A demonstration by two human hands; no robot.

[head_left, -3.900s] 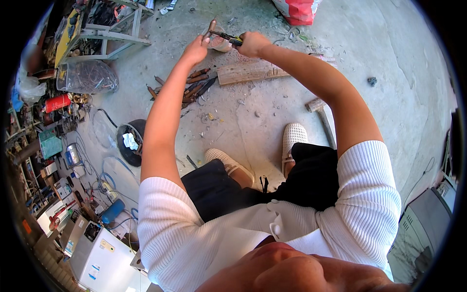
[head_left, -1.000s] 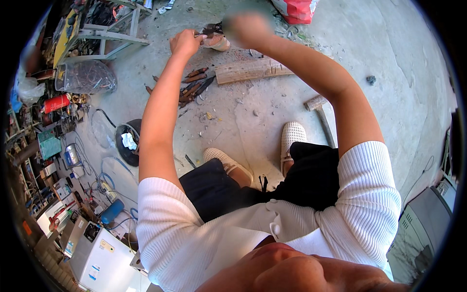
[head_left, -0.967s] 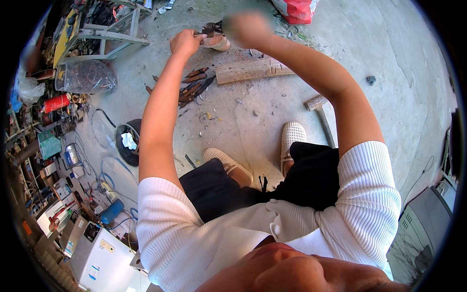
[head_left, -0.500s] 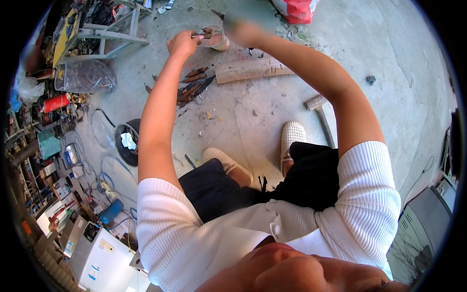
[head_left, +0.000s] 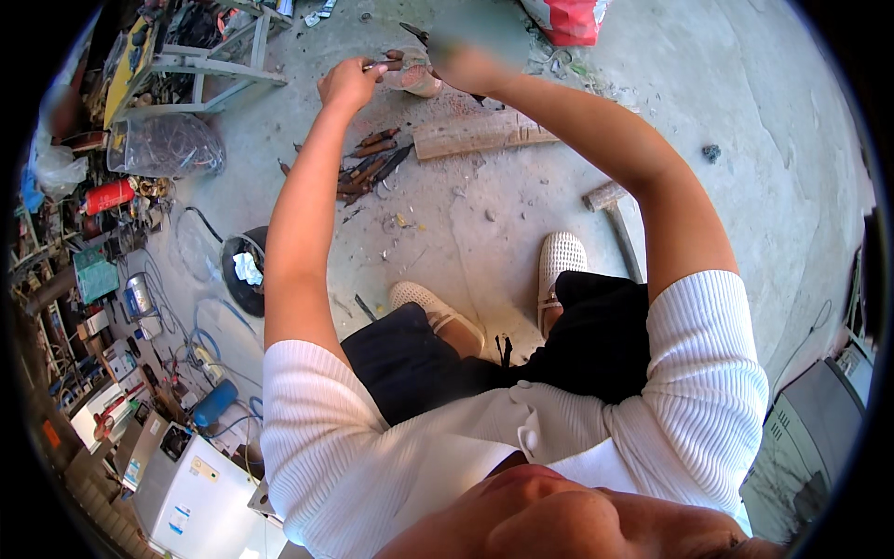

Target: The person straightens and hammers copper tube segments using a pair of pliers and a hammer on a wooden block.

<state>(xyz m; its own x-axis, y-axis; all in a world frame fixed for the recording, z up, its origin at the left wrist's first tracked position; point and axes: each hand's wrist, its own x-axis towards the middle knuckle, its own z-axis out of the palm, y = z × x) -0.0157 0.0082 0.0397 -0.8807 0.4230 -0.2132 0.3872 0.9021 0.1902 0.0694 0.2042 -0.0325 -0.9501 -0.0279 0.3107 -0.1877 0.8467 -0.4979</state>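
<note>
My left hand is closed, its fingers pinching a brown stick-like piece; the exact kind is too small to make out. That piece points at a clear container with reddish stuff inside, standing on the floor. My right hand reaches in close to the container's right side. A blurred patch covers its far part, so the fingers and anything in them are hidden. Nearer to me than the container lies a heap of dark, brown-handled pieces. A wooden board lies to the right of the heap.
A hammer lies by my right foot. Left stand a metal frame, a plastic bag, a black bucket and cluttered tools with hoses. At the far side sits a red and white sack.
Both hands stay almost in place beside the container. The right hand has shifted very slightly; the heap and the board lie as before.
</note>
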